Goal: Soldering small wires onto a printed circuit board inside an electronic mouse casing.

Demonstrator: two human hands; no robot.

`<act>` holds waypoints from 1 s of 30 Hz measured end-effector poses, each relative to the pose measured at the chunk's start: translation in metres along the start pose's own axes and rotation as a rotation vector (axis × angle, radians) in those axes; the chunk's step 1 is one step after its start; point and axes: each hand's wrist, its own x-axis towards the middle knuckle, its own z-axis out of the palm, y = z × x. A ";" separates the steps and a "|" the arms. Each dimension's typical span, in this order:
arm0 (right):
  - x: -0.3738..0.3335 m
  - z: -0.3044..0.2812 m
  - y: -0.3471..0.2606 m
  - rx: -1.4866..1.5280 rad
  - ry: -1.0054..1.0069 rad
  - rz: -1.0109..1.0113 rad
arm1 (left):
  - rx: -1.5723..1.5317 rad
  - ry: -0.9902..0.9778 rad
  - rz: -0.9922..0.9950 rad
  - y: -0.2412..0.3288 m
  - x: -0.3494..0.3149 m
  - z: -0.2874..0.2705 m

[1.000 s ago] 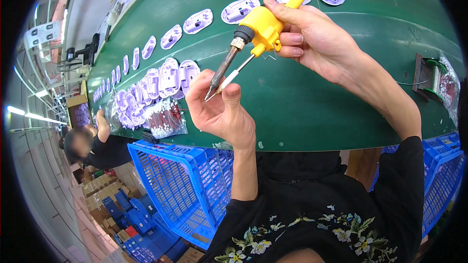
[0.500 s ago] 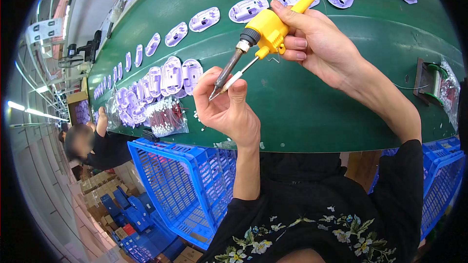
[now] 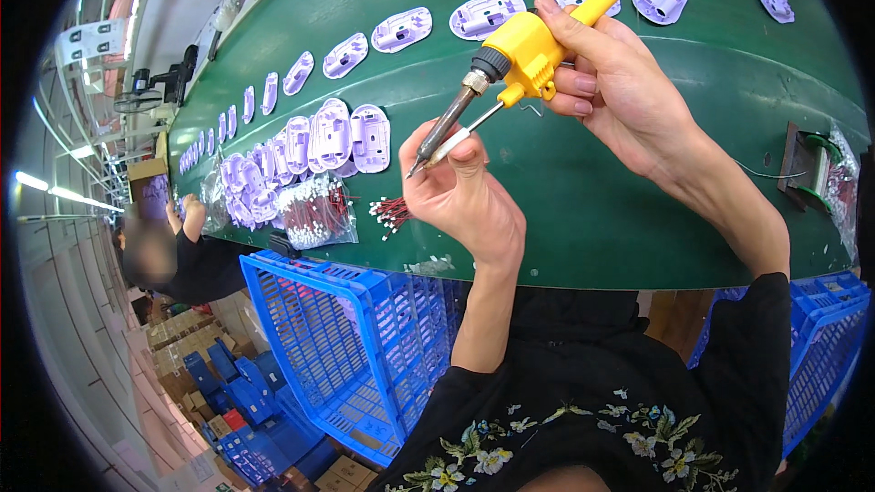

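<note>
1. Two bare hands work above the green bench [image 3: 583, 228]; the yellow soldering iron [image 3: 529, 53] is held up between them, off the surface, tip slanting down to the left.
2. Right hand [image 3: 624, 87]: fingers gripping the yellow body, thumb on top.
3. Left hand [image 3: 476, 210]: fingers curled round the tip end, thumb at the white sleeve [image 3: 451, 144]. Pinching it or just resting there, cannot tell.
4. Step in hand, my read: adjusting the sleeve beside the metal tip [image 3: 445, 124]. No shell at the tip.
5. Next move likely calls for a steady right grip, sleeve lined up with the tip, bare skin kept off the metal in case it's hot.
6. Nearby: row of lilac shells [image 3: 402, 29], pile of shells [image 3: 330, 137], bag of wires [image 3: 316, 216], loose red wires [image 3: 390, 211] just beside the left hand, wire spool [image 3: 814, 164] at right.
7. Versus half a second ago: hands and iron sit farther right in view; bench items shift right too, so the camera probably turned. Loose wires, mostly hidden then, now show. Grip looks the same.
</note>
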 end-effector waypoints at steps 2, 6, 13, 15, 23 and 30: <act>-0.002 0.002 0.000 0.008 0.015 -0.021 | -0.041 0.010 -0.055 0.000 -0.003 0.006; -0.003 0.004 0.001 -0.009 0.018 -0.074 | -0.099 -0.018 -0.181 -0.003 -0.008 0.021; -0.003 0.001 0.004 -0.024 0.037 -0.115 | -0.401 -0.156 -0.518 -0.010 -0.011 0.036; -0.003 0.000 0.004 -0.039 0.020 -0.139 | -0.434 -0.203 -0.541 -0.010 -0.010 0.033; -0.004 0.003 0.008 -0.035 0.050 -0.157 | -0.515 -0.179 -0.649 -0.007 -0.013 0.022; -0.004 0.002 0.010 -0.087 0.022 -0.195 | -0.524 -0.166 -0.621 -0.005 -0.014 0.021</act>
